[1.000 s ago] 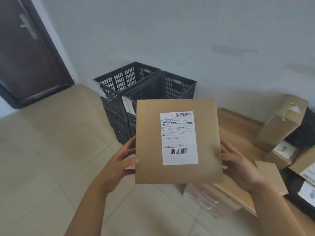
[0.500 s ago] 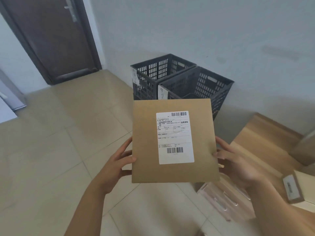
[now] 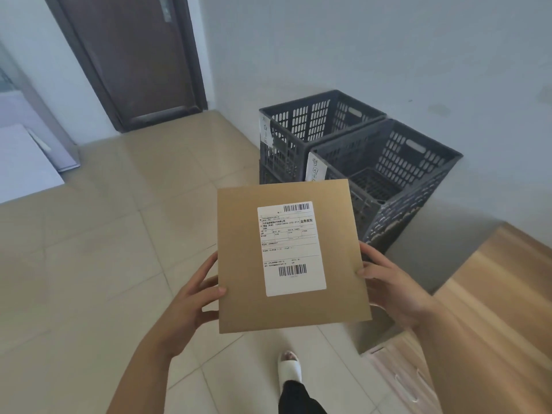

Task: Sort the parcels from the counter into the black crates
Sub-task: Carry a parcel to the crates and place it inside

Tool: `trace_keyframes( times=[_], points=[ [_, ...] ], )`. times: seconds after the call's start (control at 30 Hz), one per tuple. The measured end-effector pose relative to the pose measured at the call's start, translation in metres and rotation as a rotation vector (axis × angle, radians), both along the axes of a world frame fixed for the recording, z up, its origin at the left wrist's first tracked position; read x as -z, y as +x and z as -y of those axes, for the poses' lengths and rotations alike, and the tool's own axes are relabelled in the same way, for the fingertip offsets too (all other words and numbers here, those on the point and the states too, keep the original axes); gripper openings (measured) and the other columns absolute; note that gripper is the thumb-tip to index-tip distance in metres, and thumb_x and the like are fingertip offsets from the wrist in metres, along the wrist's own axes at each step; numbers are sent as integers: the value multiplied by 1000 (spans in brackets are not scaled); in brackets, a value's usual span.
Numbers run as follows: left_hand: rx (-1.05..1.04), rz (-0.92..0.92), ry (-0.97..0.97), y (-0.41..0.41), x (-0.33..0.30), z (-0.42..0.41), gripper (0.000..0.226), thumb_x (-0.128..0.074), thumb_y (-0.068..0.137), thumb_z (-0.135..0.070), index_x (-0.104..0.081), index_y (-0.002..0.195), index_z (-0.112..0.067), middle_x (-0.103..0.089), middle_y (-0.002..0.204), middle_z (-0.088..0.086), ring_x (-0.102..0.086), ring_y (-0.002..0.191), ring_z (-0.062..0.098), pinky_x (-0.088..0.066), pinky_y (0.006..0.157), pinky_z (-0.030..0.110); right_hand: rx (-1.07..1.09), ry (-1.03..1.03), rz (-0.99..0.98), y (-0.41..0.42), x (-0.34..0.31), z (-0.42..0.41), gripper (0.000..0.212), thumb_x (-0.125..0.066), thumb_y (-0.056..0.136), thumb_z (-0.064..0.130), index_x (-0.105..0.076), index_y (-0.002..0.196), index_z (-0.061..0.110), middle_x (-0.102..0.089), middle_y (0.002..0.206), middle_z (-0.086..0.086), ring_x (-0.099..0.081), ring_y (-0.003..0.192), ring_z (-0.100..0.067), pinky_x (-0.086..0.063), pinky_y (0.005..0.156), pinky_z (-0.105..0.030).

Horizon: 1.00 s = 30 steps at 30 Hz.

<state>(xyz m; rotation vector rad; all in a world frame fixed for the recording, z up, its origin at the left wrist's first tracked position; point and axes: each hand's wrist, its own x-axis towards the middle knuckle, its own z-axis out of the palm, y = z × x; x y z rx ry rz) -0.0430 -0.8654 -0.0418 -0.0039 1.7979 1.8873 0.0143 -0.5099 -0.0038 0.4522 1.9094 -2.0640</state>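
Note:
I hold a flat brown parcel (image 3: 245,264) with a white shipping label in front of me, label side up. My left hand (image 3: 191,303) grips its left edge, thumb on top. My right hand (image 3: 391,288) grips its right edge the same way. Beyond the parcel stand two black slotted crates side by side against the wall: a left crate (image 3: 301,127) and a right crate (image 3: 418,174), each with a white paper tag on its near corner. What the right crate shows of its inside looks bare; the parcel hides its near corner.
The wooden counter (image 3: 493,294) runs along the right edge, with drawers below. A dark door (image 3: 131,55) is at the far left, a white panel (image 3: 21,162) leans left of it. My foot in a white slipper (image 3: 288,369) is on the tiled floor.
The view has swung left and nearer to the crates; the boxes on the counter have dropped out of sight. Both hands keep the same hold on the parcel.

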Motion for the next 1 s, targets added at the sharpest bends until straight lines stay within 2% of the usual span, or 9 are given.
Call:
trace_keyframes(
  times=[0.1, 0.23, 0.37, 0.47, 0.6, 0.67, 0.73, 0.9, 1.0],
  points=[
    [-11, 17, -31, -33, -3, -4, 72, -66, 90, -15, -41, 147, -52, -70, 133, -1, -67, 120, 23, -54, 95, 46, -20, -18, 5, -41, 6, -8, 64, -63, 77, 26, -55, 136, 46, -74, 125, 4, -71, 113, -25, -53, 100, -52],
    [0, -2, -68, -87, -20, -24, 81, -76, 84, -17, -41, 146, -54, -70, 133, -2, -68, 121, 22, -53, 97, 45, -25, -57, -2, -98, 10, -29, 69, -65, 77, 29, -50, 142, 46, -72, 127, 4, -72, 111, -23, -55, 91, -48],
    [6, -40, -100, -138, -39, -49, 74, -68, 86, -18, -42, 146, -53, -71, 132, -2, -69, 119, 24, -54, 96, 46, -38, -81, -37, -145, 9, -57, 71, -63, 79, 28, -47, 147, 42, -72, 126, 3, -70, 114, -27, -53, 99, -57],
    [15, -76, -116, -171, -47, -66, 73, -68, 86, -18, -43, 146, -52, -71, 131, -1, -69, 118, 24, -54, 95, 47, -33, -94, -49, -175, 8, -73, 68, -62, 80, 29, -49, 144, 46, -72, 127, 3, -68, 116, -28, -52, 102, -57],
    [-5, -95, -126, -211, -46, -79, 79, -81, 80, -21, -47, 144, -52, -72, 129, 1, -70, 116, 26, -57, 91, 48, -24, -77, -63, -209, 8, -85, 66, -60, 80, 33, -49, 144, 48, -71, 129, 6, -67, 119, -28, -50, 104, -57],
    [-2, -103, -120, -234, -45, -84, 82, -84, 73, -32, -48, 143, -54, -72, 130, 1, -70, 116, 26, -58, 90, 49, -24, -70, -74, -227, 7, -89, 66, -60, 81, 34, -49, 145, 47, -70, 130, 6, -66, 120, -28, -48, 106, -57],
    [13, -108, -108, -260, -43, -91, 85, -81, 66, -40, -48, 143, -54, -72, 130, 2, -70, 116, 26, -58, 90, 50, -3, -57, -85, -246, 5, -94, 66, -60, 80, 35, -50, 144, 46, -71, 129, 7, -67, 119, -26, -49, 104, -56],
    [99, -114, -88, -343, -36, -110, 87, -81, 64, -42, -47, 144, -53, -72, 129, 2, -70, 115, 26, -58, 88, 48, 92, -46, -95, -296, 4, -106, 64, -61, 79, 35, -52, 142, 44, -71, 130, 3, -68, 117, -26, -51, 94, -49],
    [175, -103, -75, -403, -33, -127, 87, -81, 64, -41, -48, 143, -54, -72, 128, 1, -70, 114, 24, -60, 85, 45, 175, -36, -93, -328, 3, -111, 63, -61, 80, 35, -52, 142, 42, -71, 131, 3, -69, 116, -25, -51, 97, -52]
  ],
)
